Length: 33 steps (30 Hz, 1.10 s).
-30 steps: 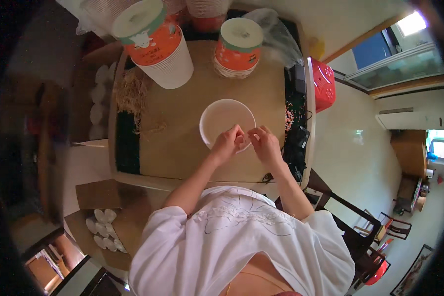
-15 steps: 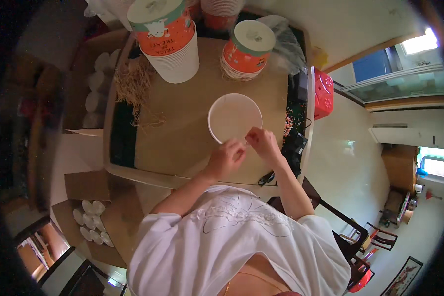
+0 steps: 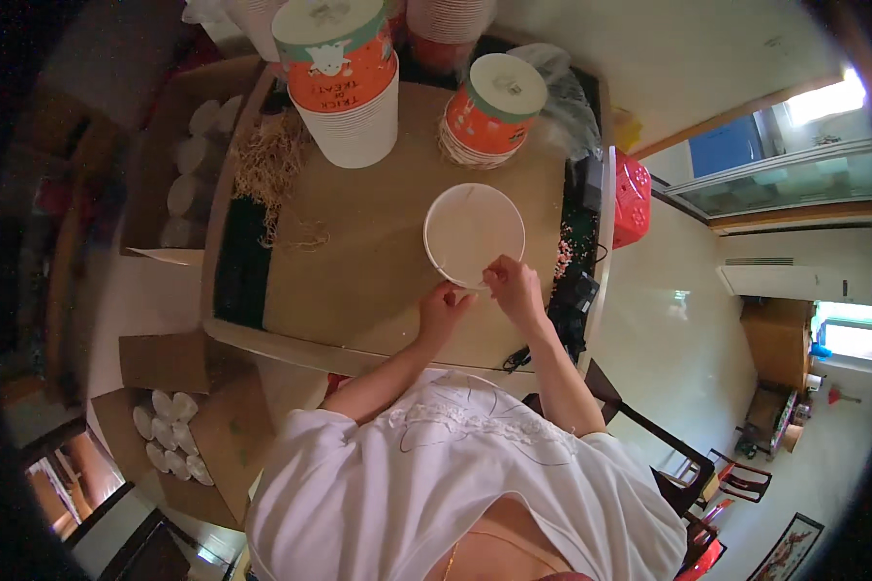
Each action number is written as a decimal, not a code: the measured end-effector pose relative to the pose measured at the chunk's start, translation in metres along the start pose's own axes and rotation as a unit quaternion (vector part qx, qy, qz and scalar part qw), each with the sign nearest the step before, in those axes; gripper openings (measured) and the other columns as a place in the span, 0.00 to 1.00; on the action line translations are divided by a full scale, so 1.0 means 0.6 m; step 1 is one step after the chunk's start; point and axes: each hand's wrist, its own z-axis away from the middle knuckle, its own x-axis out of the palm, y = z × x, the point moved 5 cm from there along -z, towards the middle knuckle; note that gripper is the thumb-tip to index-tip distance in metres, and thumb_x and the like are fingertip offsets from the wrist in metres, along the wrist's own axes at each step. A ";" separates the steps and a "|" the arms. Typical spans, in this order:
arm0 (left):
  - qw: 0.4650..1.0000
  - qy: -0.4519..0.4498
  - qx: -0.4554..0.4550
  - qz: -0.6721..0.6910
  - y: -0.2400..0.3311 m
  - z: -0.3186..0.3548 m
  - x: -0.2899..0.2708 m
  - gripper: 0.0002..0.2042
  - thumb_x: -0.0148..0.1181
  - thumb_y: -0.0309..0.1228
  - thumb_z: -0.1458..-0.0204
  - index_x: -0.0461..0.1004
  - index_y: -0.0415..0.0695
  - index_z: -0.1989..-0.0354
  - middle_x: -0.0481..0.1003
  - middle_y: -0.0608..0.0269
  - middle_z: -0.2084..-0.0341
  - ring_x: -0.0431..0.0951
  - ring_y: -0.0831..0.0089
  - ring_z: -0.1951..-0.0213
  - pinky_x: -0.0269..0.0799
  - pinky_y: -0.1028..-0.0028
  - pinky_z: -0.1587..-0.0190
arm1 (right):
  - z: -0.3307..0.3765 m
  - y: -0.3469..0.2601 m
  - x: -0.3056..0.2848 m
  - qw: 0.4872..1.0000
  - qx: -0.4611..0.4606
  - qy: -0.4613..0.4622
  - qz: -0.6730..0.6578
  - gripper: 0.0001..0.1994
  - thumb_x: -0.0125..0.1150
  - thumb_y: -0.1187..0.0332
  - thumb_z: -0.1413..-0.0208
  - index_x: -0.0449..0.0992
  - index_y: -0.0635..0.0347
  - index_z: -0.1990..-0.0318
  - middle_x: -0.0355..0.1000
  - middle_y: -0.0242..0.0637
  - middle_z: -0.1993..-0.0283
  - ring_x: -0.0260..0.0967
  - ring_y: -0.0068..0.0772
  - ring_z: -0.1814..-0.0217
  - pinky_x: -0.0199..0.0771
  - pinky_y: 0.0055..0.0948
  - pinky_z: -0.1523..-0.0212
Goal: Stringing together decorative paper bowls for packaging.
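A white paper bucket stands on the brown table mat, its round open mouth facing up. Close to its near rim both of my hands are at work. My left hand is closed, its thumb and finger pinched just below the rim. My right hand pinches with bent fingers against the right side of the near rim. A pale thin piece seems to run between the fingertips, too small to name. Beyond the bucket stands a short stack of orange and green printed buckets, with tan cord loops around its lower end.
A taller stack of printed buckets rises at the back left. Beside it lies a tangle of tan cords. Small beads and a black device line the right edge. Cardboard boxes hold clear cups at left.
The white bucket has shifted slightly right in view, along with the whole scene. My left hand has drawn a little lower and its fingers are more tightly closed. My right hand stays at the rim.
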 end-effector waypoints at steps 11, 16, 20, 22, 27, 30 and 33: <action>0.978 -0.055 -0.129 0.152 -0.077 0.018 0.008 0.10 0.63 0.32 0.58 0.74 0.38 0.73 0.74 0.65 0.81 0.71 0.78 0.79 0.67 0.76 0.74 | 0.010 -0.006 -0.011 1.000 -0.021 -0.017 0.011 0.07 0.55 0.69 0.49 0.73 0.65 0.68 0.74 0.42 0.77 0.71 0.29 0.81 0.71 0.25 0.78; 0.989 0.098 -0.020 -0.110 -0.118 0.036 -0.044 0.13 0.65 0.33 0.59 0.72 0.38 0.70 0.73 0.65 0.81 0.70 0.75 0.80 0.68 0.76 0.73 | 0.010 -0.009 -0.013 0.996 0.033 -0.028 -0.077 0.07 0.54 0.70 0.48 0.72 0.66 0.67 0.74 0.42 0.76 0.72 0.28 0.80 0.71 0.24 0.77; 0.994 0.033 -0.032 0.097 -0.021 -0.010 -0.054 0.06 0.60 0.28 0.52 0.69 0.42 0.69 0.71 0.68 0.81 0.69 0.80 0.79 0.68 0.78 0.75 | 0.016 -0.010 -0.009 0.998 0.030 -0.024 -0.045 0.07 0.55 0.70 0.48 0.72 0.65 0.67 0.74 0.42 0.76 0.72 0.27 0.79 0.71 0.25 0.77; 0.983 -0.083 -0.098 0.135 0.070 -0.005 -0.063 0.07 0.60 0.28 0.52 0.69 0.41 0.68 0.72 0.65 0.80 0.70 0.78 0.80 0.67 0.78 0.74 | 0.017 0.003 -0.005 0.999 0.002 -0.008 -0.053 0.06 0.55 0.68 0.50 0.71 0.61 0.69 0.71 0.47 0.78 0.71 0.44 0.76 0.69 0.36 0.75; 0.947 -0.049 -0.004 0.317 0.180 -0.041 -0.127 0.07 0.58 0.28 0.50 0.69 0.41 0.64 0.75 0.62 0.69 0.76 0.76 0.73 0.74 0.75 0.70 | 0.034 -0.016 -0.011 0.996 -0.071 -0.054 -0.026 0.06 0.56 0.68 0.50 0.71 0.61 0.69 0.71 0.47 0.76 0.70 0.50 0.73 0.69 0.37 0.74; 0.982 0.026 -0.039 0.181 0.163 -0.071 -0.157 0.11 0.58 0.27 0.51 0.67 0.41 0.59 0.72 0.58 0.59 0.76 0.70 0.68 0.74 0.73 0.66 | 0.037 -0.016 -0.017 0.993 -0.082 -0.070 -0.041 0.06 0.55 0.67 0.50 0.71 0.60 0.69 0.71 0.47 0.75 0.70 0.52 0.72 0.69 0.39 0.73; 0.954 0.190 0.172 -0.159 0.206 -0.063 -0.188 0.17 0.57 0.25 0.53 0.65 0.40 0.54 0.67 0.53 0.53 0.76 0.63 0.64 0.74 0.70 0.64 | 0.039 -0.014 -0.019 0.992 -0.097 -0.065 -0.041 0.06 0.55 0.67 0.49 0.72 0.59 0.69 0.72 0.47 0.75 0.70 0.52 0.72 0.70 0.40 0.72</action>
